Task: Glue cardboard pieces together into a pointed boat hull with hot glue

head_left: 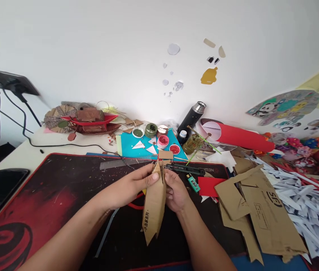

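Observation:
A long brown cardboard piece (154, 205), folded lengthwise and pointed at its near end, stands between my hands above the dark desk mat. My left hand (139, 184) grips its upper left side, with the thumb lying across the top near the fold. From the right, my right hand (176, 190) pinches the opposite side, fingers curled. A smaller cardboard flap (165, 155) shows at the far end of the piece. Just beyond my right hand lies a black utility knife (187, 169). Close by on the mat are a green lighter (193, 183) and red paper (208, 186).
Open paint jars (163, 141) stand on blue paper (127, 141) at the back. Behind them are a black thermos (192, 116) and a red paper roll (244, 137). Cardboard scraps (269, 214) and white paper strips (297, 203) cover the right. A model boat (91, 124) sits back left.

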A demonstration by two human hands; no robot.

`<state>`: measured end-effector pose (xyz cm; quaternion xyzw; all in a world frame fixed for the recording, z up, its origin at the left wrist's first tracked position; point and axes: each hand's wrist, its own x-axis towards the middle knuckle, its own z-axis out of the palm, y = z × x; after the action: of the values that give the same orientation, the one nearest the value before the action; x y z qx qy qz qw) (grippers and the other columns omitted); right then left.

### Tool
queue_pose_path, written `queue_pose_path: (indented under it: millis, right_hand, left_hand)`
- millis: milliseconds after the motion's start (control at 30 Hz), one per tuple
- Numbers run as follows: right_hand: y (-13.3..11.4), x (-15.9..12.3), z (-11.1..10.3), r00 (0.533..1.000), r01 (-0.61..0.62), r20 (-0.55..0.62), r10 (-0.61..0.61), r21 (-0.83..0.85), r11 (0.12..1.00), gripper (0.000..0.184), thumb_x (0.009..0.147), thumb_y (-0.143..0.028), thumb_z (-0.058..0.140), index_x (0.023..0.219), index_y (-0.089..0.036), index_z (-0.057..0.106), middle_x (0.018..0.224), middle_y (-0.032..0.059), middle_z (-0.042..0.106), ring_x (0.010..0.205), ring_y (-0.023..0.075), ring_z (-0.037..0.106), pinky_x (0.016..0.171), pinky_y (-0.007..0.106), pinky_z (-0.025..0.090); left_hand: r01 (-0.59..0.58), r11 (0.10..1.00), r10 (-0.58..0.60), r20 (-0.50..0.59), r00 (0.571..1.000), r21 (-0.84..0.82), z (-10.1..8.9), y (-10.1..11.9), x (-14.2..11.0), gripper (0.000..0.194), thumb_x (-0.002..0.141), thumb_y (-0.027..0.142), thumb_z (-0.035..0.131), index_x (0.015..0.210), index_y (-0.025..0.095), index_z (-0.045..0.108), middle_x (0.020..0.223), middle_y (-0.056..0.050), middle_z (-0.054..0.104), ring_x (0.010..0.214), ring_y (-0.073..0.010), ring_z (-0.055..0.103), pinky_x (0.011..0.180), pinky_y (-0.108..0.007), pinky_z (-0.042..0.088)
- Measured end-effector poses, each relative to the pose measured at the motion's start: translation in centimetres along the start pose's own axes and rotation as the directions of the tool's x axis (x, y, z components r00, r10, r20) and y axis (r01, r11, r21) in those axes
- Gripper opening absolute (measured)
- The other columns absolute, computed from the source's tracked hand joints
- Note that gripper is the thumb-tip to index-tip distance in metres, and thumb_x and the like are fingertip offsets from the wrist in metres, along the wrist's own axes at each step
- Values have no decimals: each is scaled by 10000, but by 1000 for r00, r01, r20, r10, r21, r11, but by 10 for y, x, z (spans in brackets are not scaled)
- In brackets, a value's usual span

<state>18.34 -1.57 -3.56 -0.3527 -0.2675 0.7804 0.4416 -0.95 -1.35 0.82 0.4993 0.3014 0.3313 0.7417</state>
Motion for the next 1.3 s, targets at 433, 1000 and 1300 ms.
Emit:
queue_pose_path:
  millis: [433, 1000, 1300]
  right_hand:
    - [-11, -4, 21, 950, 245, -181, -256, -82, 966, 545, 690, -612, 987, 783, -193, 652, 551, -128, 372, 467, 34, 189, 388, 147, 171]
    - [-7, -9, 27, 981, 185, -41, -189, -94, 978, 535, 773, -633, 920, 738, -205, 602, 549, -120, 383, 441, 32, 196, 391, 173, 186]
    - [-6, -8, 25, 989, 147, -17, -148, -49, 988, 520, 756, -596, 942, 734, -199, 606, 561, -117, 395, 453, 30, 214, 385, 156, 180]
  left_hand:
    - [-45, 942, 154, -308, 939, 333, -1, -2, 6, 730, 924, 657, 781, 1484, 240, 567, 1484, -171, 653, 1367, -389, 612, 1094, -492, 535]
    - [29, 841, 132, -257, 957, 541, 13, -2, -2, 619, 1014, 583, 687, 1510, 269, 489, 1373, -82, 691, 1221, -308, 681, 1053, -423, 565]
    - [-5, 865, 114, -187, 976, 503, 15, -6, 0, 576, 1033, 551, 684, 1501, 250, 537, 1347, -87, 704, 1190, -304, 677, 1021, -397, 554]
